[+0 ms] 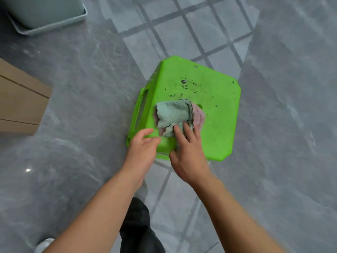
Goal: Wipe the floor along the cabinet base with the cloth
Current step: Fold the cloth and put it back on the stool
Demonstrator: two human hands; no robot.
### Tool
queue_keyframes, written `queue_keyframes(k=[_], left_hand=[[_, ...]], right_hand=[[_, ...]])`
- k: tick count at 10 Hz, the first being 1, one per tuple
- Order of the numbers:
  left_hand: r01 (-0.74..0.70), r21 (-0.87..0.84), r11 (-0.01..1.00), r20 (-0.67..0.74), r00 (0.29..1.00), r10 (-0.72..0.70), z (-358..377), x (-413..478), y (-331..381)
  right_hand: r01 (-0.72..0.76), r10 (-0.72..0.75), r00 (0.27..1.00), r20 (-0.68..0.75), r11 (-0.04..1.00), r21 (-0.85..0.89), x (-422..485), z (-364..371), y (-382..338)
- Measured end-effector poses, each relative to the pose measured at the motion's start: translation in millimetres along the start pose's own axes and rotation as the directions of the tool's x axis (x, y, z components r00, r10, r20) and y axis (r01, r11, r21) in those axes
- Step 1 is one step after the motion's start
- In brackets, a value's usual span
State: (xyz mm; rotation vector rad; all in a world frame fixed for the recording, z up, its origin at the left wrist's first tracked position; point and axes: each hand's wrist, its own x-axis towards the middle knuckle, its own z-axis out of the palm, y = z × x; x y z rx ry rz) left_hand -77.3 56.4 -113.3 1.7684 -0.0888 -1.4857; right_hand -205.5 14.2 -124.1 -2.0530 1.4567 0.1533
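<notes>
A crumpled cloth (pixel 175 114), pale green with a pink underside, lies on top of a bright green plastic stool (pixel 215 114) standing on the grey tiled floor (pixel 82 88). My right hand (pixel 187 152) reaches over the stool's near edge, and its fingertips rest on the cloth's near end with the fingers spread. My left hand (pixel 144 145) hovers at the stool's near left corner, fingers loosely apart and holding nothing. A wooden cabinet (pixel 18 99) stands at the left edge, its base meeting the floor.
A pale grey-green bin on a tray (pixel 49 15) sits at the top left. Dark specks dot the stool's top. My dark trouser leg (pixel 138 229) and a light shoe (pixel 43 243) show at the bottom. Window shadows cross the floor beyond the stool.
</notes>
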Motion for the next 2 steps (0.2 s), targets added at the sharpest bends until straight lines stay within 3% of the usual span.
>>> queue_keyframes(k=[2], left_hand=[[0.019, 0.247, 0.969, 0.067, 0.997, -0.037, -54, -42, 6]], right_hand=[[-0.142, 0.165, 0.947, 0.274, 0.985, -0.102, 11, -36, -29]])
